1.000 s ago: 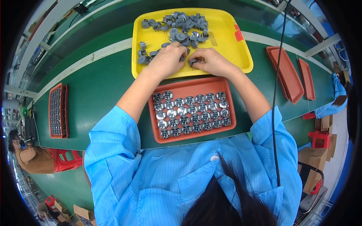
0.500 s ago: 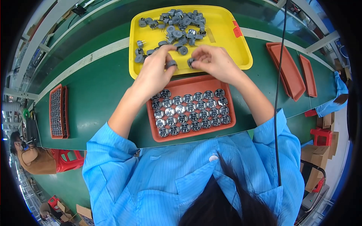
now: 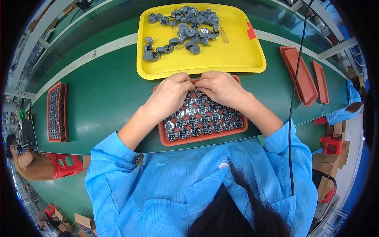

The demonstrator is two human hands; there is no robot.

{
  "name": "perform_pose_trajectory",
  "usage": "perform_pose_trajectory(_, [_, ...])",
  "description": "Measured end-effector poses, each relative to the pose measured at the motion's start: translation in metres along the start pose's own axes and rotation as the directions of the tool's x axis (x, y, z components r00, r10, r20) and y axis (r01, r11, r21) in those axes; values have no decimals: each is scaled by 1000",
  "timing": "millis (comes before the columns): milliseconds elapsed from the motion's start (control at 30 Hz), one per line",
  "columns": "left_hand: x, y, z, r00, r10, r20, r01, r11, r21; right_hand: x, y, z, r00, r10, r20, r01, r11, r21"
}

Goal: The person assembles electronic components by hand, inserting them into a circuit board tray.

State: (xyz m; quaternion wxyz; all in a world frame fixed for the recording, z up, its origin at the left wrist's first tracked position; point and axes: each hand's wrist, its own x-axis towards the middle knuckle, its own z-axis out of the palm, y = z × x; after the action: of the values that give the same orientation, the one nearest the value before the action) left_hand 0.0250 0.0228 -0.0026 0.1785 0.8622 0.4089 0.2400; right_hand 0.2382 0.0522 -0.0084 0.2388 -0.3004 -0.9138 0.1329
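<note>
Over the far edge of a red-brown tray (image 3: 162,138), my left hand (image 3: 171,93) and my right hand (image 3: 223,89) are close together, fingertips nearly meeting. Both have curled, pinching fingers; whatever is between them is hidden from view. Rows of round parts (image 3: 192,111) with shiny dark circuit-board faces turned up fill the tray, and my hands cover part of the far rows. Just beyond lies a yellow tray (image 3: 237,51). It holds a loose heap of grey round components (image 3: 195,49) with thin metal pins, mostly toward its far left.
A stack of filled red-brown trays (image 3: 50,112) stands at the left. Bare red-brown trays (image 3: 306,83) lie at the right, behind a hanging black cable (image 3: 295,94). One person (image 3: 35,166) sits far left; a blue sleeve (image 3: 343,104) shows far right.
Both hands have come back from the yellow tray's near edge, where each held a grey round component, to the far rows of the red-brown tray. They have drawn closer together.
</note>
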Motion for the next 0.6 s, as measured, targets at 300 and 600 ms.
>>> perform_pose_trajectory(300, [-5, 14, -5, 995, -89, -54, 97, 979, 181, 62, 46, 7, 935, 292, -202, -306, 951, -43])
perform_pose_trajectory(600, [9, 8, -23, 998, -17, 62, 11, 996, 93, 62, 67, 12, 925, 335, -181, -318, 941, 115])
